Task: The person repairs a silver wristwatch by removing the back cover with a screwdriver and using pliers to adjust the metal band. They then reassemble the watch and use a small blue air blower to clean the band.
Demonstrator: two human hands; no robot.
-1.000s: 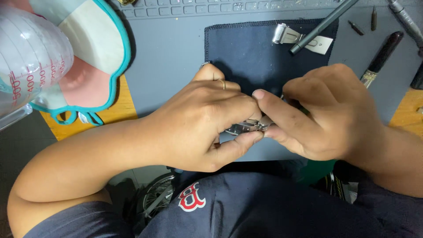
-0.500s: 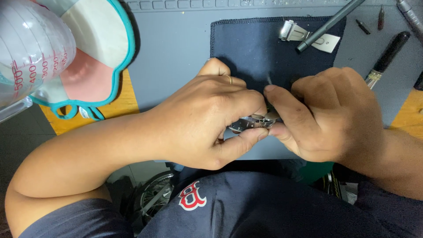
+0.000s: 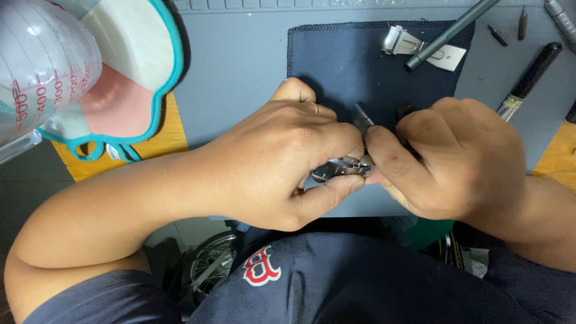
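Both hands meet over the dark cloth mat (image 3: 360, 66): the left hand (image 3: 282, 159) pinches a small metal clasp part (image 3: 342, 168), and the right hand (image 3: 453, 159) closes on its 3 o'clock end. The work looks midway, since a second clasp (image 3: 401, 42) lies untouched at 12 o'clock.

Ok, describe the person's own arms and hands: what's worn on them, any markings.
Both forearms are bare, no gloves or watch. The left hand wears a thin ring on one finger; the right hand shows no jewellery. Dark navy short sleeves cover the upper arms.
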